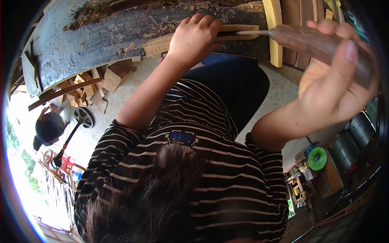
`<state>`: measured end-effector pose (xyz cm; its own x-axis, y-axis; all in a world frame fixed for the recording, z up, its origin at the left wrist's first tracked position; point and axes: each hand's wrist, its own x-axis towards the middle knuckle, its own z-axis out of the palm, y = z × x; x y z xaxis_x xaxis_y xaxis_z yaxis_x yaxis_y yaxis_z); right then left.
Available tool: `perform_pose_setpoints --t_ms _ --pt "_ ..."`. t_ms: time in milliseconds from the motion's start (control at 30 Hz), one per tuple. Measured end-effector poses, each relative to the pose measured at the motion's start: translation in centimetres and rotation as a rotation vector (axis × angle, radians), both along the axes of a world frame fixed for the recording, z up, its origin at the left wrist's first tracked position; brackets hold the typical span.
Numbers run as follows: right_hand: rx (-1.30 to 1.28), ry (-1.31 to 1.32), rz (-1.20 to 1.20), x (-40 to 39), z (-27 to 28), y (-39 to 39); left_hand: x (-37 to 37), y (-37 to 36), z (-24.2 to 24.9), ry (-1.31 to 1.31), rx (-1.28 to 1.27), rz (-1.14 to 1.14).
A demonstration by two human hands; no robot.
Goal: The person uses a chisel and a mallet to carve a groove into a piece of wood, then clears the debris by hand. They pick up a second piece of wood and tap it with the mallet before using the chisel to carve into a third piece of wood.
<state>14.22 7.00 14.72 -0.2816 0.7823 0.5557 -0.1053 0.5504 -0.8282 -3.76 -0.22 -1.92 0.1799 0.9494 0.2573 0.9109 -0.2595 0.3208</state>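
My left hand [195, 37] is closed over a slotted, pale wooden piece [158, 45], which lies along a dark, worn timber bench [109, 44]. Its knuckles face up, and the fingertips are hidden behind the wood. Out to the right, my right hand [334, 77] grips the thick brown wooden handle of a tool [308, 40], with the thumb across it. From the handle's collar a thin metal shank runs left into the slot of the wooden piece. The tool's tip is hidden near my left hand, so its exact kind cannot be told.
A yellowish wooden bar [274, 36] crosses the bench under the tool. Offcut blocks [113, 77] are piled below the bench at left. Further off are a dark round object [50, 127], a grey spoked wheel [83, 117], a green disc [317, 158] and dark metal drums [346, 150].
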Motion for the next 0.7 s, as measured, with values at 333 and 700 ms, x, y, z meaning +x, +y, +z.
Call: perform_pose_setpoints --t_ms 333,700 --pt "0.109 -0.134 0.127 -1.2 -0.3 0.2 -0.1 0.0 0.1 -0.017 -0.023 0.001" --pt "0.157 -0.149 0.023 -0.6 -1.2 0.1 0.0 0.1 -0.1 -0.007 0.036 -0.004"
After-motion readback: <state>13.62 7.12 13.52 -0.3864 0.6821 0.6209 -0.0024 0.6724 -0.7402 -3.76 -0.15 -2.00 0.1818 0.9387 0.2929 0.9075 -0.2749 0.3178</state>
